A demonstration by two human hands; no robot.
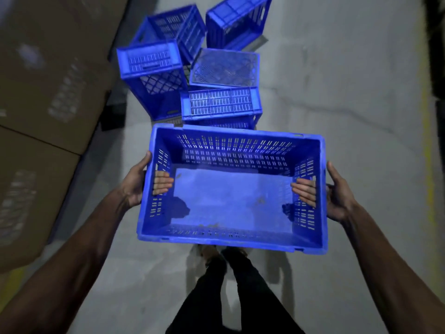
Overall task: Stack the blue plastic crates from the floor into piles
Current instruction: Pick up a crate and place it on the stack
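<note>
I hold an empty blue plastic crate (231,201) upright in the air in front of me, its open top facing me. My left hand (137,182) grips its left end, with the fingers hooked through the handle slot. My right hand (337,191) grips the right end the same way. Beyond it, several more blue crates lie jumbled on the floor: one upside down (222,88), one on its side (154,75), and two further back (178,27) (237,20).
Large cardboard boxes (43,92) stand along the left side. The grey concrete floor (337,92) stretches to the right, with a yellow line (427,141) near the right edge. My legs (231,285) show below the held crate.
</note>
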